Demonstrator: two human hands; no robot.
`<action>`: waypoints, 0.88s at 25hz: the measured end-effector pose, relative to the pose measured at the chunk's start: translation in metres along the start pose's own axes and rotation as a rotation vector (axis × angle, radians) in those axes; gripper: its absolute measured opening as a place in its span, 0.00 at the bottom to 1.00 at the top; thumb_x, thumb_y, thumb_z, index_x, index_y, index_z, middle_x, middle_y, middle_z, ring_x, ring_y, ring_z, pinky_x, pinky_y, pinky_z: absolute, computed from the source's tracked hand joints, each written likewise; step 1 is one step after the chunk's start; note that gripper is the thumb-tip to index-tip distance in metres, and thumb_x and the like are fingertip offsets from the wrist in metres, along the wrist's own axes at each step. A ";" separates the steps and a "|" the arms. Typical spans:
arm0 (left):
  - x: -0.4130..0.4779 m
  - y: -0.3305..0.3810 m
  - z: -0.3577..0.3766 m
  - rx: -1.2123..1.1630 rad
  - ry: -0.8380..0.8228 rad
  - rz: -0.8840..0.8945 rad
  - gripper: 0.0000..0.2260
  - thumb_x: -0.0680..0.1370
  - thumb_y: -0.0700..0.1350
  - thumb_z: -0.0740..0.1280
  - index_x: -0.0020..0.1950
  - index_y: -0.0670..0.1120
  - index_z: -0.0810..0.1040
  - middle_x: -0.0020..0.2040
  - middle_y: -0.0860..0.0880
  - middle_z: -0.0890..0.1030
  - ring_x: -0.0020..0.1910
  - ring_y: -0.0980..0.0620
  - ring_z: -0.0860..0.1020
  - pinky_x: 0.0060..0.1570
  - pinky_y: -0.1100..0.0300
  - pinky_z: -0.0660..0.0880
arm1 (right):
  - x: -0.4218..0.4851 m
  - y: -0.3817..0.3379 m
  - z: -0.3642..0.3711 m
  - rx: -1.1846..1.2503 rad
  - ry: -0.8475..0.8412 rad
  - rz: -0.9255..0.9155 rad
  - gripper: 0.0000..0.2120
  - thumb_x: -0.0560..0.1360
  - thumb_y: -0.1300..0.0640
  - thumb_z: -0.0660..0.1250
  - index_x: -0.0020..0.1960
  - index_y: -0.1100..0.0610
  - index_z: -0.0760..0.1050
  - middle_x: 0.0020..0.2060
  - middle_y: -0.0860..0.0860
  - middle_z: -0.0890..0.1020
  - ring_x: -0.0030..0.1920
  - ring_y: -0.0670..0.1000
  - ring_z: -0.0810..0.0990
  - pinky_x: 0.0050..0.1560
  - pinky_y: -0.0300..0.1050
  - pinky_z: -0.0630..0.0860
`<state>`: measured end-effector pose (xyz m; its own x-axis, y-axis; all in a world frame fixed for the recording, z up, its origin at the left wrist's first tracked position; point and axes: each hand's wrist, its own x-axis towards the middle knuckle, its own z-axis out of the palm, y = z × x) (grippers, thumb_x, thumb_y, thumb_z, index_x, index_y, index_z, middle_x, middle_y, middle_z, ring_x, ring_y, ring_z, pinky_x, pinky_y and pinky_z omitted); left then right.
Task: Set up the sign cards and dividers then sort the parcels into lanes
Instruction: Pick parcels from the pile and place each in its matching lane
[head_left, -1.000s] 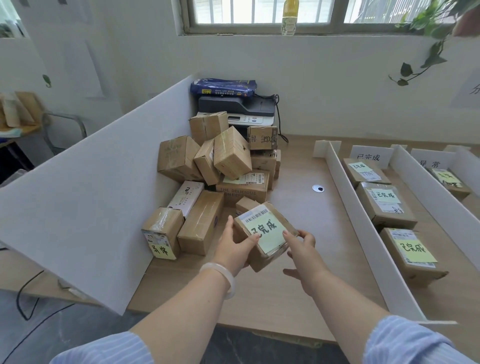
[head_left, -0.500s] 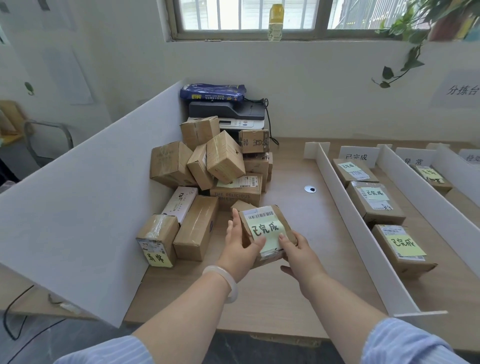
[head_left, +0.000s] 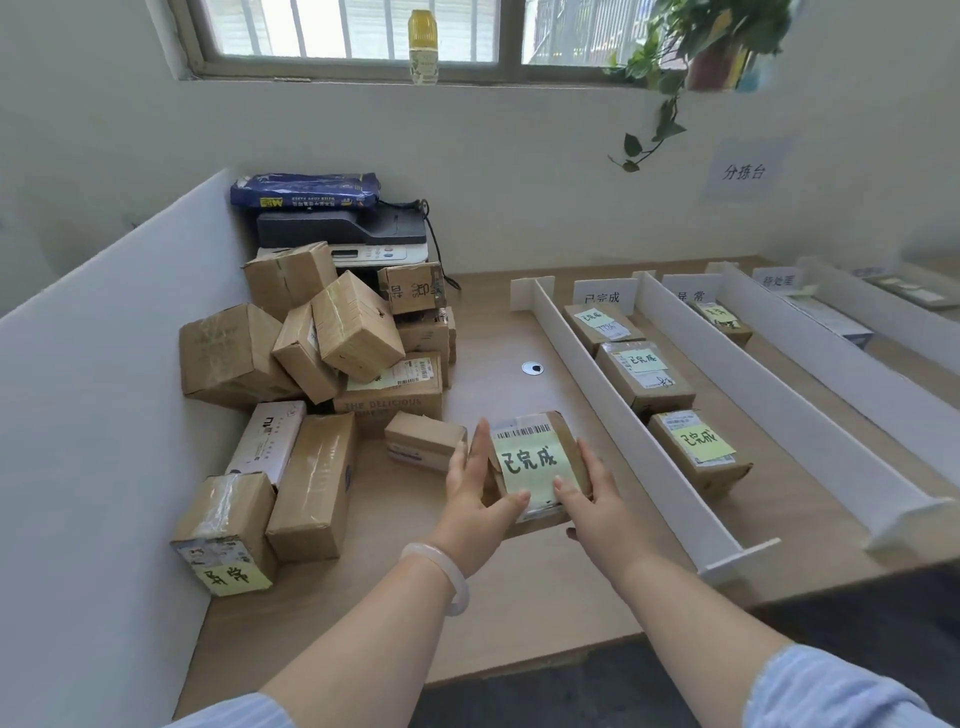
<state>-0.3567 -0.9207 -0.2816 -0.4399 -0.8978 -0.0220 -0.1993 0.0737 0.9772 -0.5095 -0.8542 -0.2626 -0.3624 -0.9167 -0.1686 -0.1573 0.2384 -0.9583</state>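
Observation:
A small cardboard parcel (head_left: 535, 457) with a yellow-green handwritten note is held above the desk between both hands. My left hand (head_left: 475, 499) grips its left side, thumb on the top edge. Its right side is gripped by my right hand (head_left: 592, 499). To the right run white dividers (head_left: 613, 410) forming lanes. The first lane has a sign card (head_left: 605, 293) at its far end and three labelled parcels (head_left: 696, 452). A second sign card (head_left: 691, 291) heads the following lane, which holds one parcel (head_left: 722, 319).
A heap of unsorted parcels (head_left: 332, 338) lies left of centre against a tall white board (head_left: 104, 415), in front of a printer (head_left: 353, 234). One labelled parcel (head_left: 223, 530) stands at the front left. A cable hole (head_left: 532, 368) is in the desk (head_left: 509, 597).
Both hands have carried the parcel a little to the right, toward the first divider, and its labelled top now faces me more squarely. My view has turned right, showing more lanes.

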 end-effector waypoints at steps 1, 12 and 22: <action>0.004 0.001 0.008 -0.028 -0.021 0.009 0.37 0.73 0.50 0.70 0.68 0.76 0.51 0.77 0.52 0.55 0.75 0.53 0.60 0.74 0.52 0.61 | -0.004 0.001 -0.008 -0.034 0.022 -0.009 0.28 0.82 0.50 0.61 0.75 0.34 0.52 0.61 0.40 0.75 0.56 0.40 0.75 0.60 0.45 0.72; 0.033 0.027 0.118 -0.149 -0.195 -0.045 0.36 0.65 0.52 0.74 0.59 0.84 0.60 0.69 0.49 0.71 0.61 0.51 0.79 0.56 0.52 0.80 | -0.021 0.027 -0.125 -0.117 0.179 -0.073 0.28 0.81 0.52 0.63 0.75 0.35 0.55 0.67 0.44 0.69 0.63 0.46 0.72 0.51 0.31 0.73; 0.070 0.084 0.303 -0.242 -0.199 -0.076 0.39 0.70 0.46 0.75 0.66 0.77 0.58 0.68 0.49 0.75 0.62 0.48 0.79 0.59 0.47 0.79 | 0.005 0.054 -0.329 -0.201 0.180 -0.075 0.24 0.81 0.46 0.59 0.75 0.35 0.56 0.69 0.44 0.68 0.67 0.48 0.69 0.65 0.47 0.73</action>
<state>-0.6697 -0.8455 -0.2652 -0.5990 -0.7926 -0.1143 -0.0346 -0.1170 0.9925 -0.8224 -0.7398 -0.2396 -0.4975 -0.8666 -0.0383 -0.3622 0.2476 -0.8986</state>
